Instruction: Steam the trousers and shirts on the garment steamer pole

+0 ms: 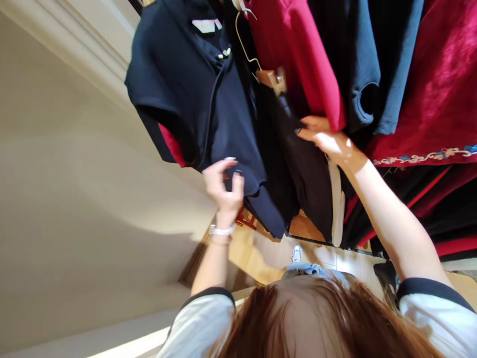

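Note:
My left hand (224, 188), with a pale bracelet at the wrist, is raised and pinches the lower hem of a navy short-sleeved top (194, 94) that hangs at the left of the row. My right hand (328, 141) reaches further up. Its thumb and fingers close on the edge of a black garment (298, 169) hanging from a wooden clip hanger (274, 79). A bright red garment (298, 54) hangs directly above that hand and partly covers the black one.
More hanging clothes fill the right: a dark blue piece (376, 59), a deep red velvet piece with an embroidered hem (439, 99), and black and red fabric below. A beige wall (74, 174) is at the left. Wooden floor (261, 258) and my shoe (296, 252) show beneath.

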Motion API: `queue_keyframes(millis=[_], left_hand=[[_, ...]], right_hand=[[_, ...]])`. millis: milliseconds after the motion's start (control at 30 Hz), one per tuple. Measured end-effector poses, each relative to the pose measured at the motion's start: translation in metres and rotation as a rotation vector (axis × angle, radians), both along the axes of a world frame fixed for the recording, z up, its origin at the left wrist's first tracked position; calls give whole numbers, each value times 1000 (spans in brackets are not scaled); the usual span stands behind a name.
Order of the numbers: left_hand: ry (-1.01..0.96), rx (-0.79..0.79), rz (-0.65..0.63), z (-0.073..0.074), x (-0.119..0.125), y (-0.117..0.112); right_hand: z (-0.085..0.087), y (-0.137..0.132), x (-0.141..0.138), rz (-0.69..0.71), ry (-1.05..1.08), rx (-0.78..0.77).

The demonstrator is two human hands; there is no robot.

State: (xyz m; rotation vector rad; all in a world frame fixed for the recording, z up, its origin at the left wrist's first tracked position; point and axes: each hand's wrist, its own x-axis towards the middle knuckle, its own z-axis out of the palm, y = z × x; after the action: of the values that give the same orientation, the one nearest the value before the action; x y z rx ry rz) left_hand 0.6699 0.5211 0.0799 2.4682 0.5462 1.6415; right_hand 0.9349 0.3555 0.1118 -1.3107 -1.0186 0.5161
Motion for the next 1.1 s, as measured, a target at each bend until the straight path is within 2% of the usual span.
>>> queue_keyframes(millis=[33,67,100,133,167,233,300,367,433,567,733,867,1100], left_hand=[[78,-119,-151,-17,21,-19],[92,-224,-225,-32,41,-34],[57,-332,-207,-44,58,-43],[10,-438,-141,-52,72,-47],[-42,-514,-62,-57,81,-45],[-134,-599,45,-58,81,-29],[-192,-623,36,-53,66,-5],[-239,-633,-3,-47,45,17],[-280,-635,-7,-43,24,36],[-310,-630,-52,-36,-10,64],[-296,-682,-186,-29,-43,96],[-265,-775,-284,-29,-53,114],[-206,-851,-314,-32,-51,137]], right_hand=[[2,2,-11,188,10,-24],[3,3,-20,359,13,-32],[4,5,-25,493,13,-30],[3,6,-27,560,14,-19],[2,7,-27,539,16,-5],[-2,6,-18,330,68,16],[-6,2,-6,143,165,10],[-7,-4,2,59,247,37],[-5,-10,5,29,274,73],[11,-20,0,-56,303,46],[19,-27,5,-14,309,106],[17,-27,13,-11,301,115],[20,-28,10,-50,306,104]])
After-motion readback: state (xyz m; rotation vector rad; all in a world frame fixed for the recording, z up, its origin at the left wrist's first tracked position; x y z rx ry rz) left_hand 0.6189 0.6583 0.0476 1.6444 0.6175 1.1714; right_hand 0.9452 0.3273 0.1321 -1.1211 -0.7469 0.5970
